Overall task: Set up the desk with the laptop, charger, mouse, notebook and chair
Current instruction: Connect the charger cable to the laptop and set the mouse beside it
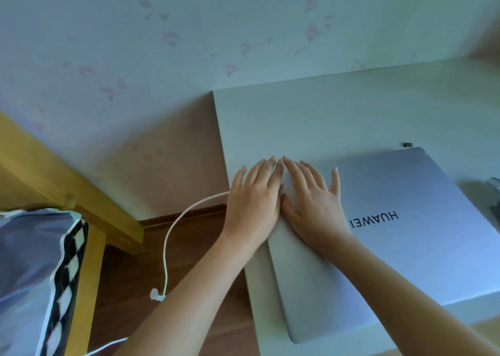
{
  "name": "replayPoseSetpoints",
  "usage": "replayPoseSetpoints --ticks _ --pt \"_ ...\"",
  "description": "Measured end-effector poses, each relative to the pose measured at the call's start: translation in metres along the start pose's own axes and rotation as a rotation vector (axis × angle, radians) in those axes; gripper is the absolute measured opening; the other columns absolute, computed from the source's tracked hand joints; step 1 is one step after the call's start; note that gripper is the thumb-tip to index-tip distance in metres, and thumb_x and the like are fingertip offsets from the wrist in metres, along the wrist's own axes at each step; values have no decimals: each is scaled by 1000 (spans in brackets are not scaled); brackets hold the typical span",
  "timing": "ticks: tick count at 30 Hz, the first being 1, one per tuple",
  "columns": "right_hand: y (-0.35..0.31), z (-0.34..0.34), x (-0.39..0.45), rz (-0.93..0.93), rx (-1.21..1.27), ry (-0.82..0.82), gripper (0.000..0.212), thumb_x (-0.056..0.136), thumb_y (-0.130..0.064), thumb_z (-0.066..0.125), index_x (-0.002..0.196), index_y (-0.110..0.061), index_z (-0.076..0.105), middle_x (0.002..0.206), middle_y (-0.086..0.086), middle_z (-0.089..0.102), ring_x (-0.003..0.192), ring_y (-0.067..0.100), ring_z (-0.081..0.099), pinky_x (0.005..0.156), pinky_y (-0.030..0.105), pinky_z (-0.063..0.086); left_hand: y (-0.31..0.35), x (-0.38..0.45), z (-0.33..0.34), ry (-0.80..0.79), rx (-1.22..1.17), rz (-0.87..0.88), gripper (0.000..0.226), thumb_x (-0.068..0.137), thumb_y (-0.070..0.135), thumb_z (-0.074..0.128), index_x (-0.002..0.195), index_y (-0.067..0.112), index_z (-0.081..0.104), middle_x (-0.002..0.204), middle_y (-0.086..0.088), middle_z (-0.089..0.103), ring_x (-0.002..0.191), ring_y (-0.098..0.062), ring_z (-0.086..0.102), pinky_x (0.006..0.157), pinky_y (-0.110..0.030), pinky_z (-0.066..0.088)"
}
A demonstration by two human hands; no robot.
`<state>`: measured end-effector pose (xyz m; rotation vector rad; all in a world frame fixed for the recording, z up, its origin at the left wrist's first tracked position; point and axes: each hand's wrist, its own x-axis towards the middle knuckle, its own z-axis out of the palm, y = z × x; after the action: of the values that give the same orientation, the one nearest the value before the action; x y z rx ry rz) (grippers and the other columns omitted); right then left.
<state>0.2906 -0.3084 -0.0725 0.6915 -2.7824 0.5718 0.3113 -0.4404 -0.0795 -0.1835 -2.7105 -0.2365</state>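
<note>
While both hands lie flat and side by side, a closed silver laptop (pixel 378 236) rests lid-up on a pale desk (pixel 297 117), near its left edge. The left hand (pixel 254 196) has its fingers spread open, palm down, over the laptop's far left corner and the desk beside it. The right hand (pixel 311 201) presses flat on the lid, gripping nothing. A white cable (pixel 173 231) runs from under the left hand and loops down over the wooden floor (pixel 130 269). Judging by its look, the laptop is rigid, fairly heavy and smooth, so it may slip; holding it by two opposite edges seems safest. No mouse, notebook or chair can be clearly made out.
</note>
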Motion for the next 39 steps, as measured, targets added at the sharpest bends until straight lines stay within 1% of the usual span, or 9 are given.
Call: replayPoseSetpoints --ticks 3,6,9,14,18,24,27,30,39 --pt "24 -6 -3 30 -71 15 56 85 -36 38 137 -14 39 139 5 50 131 24 42 106 66 19 23 6 15 -33 -32 20 49 91 24 35 132 6 53 133 -13 57 119 -30 57 94 -43 51" --pt "60 -20 -7 88 -122 -1 58 84 -38 35 137 -14 39 142 6 47 133 23 40 108 64 17 56 15 27 -55 -28 7 46 92 29 36 127 8 59 130 -11 61 117 -32 58 91 -46 51" --pt "107 -40 -12 178 -158 11 61 84 -38 31 140 -15 36 144 6 44 134 23 36 111 62 14 89 32 40 -104 -22 -8 47 92 34 36 126 11 60 132 -8 59 121 -30 56 93 -48 48" --pt "185 -67 -3 311 -149 49 53 89 -26 50 139 -14 37 145 8 40 136 25 32 110 58 16 136 75 65 -128 -56 -36 49 89 38 35 124 14 61 130 -6 60 121 -26 56 96 -53 45" --pt "225 -74 17 341 -134 50 42 93 -23 44 135 -20 44 148 9 36 133 28 33 110 53 21 157 112 85 -132 -111 -14 51 89 38 33 123 13 61 127 -5 63 118 -24 57 95 -49 47" --pt "240 -68 33 395 -82 21 35 94 -28 41 124 -21 58 145 14 39 119 37 48 106 46 31 162 138 100 -104 -126 14 52 88 42 32 118 16 66 130 -9 61 121 -26 55 100 -43 45" --pt "238 -67 34 375 -63 25 31 93 -29 42 112 -17 64 127 14 55 112 34 52 92 39 41 162 141 101 -92 -125 22 53 87 44 33 114 14 68 128 -10 63 120 -26 56 99 -40 44" --pt "235 -67 36 360 -43 44 30 91 -27 44 102 -11 67 114 14 61 108 32 53 81 40 49 161 141 100 -111 -136 19 57 88 46 29 115 14 67 131 -9 61 123 -25 53 100 -38 41" --pt "232 -61 39 348 -77 65 29 92 -22 44 96 -5 66 118 11 59 94 35 60 73 40 50 162 140 100 -111 -134 56 50 89 40 33 108 10 69 121 -8 66 116 -24 58 91 -37 47"
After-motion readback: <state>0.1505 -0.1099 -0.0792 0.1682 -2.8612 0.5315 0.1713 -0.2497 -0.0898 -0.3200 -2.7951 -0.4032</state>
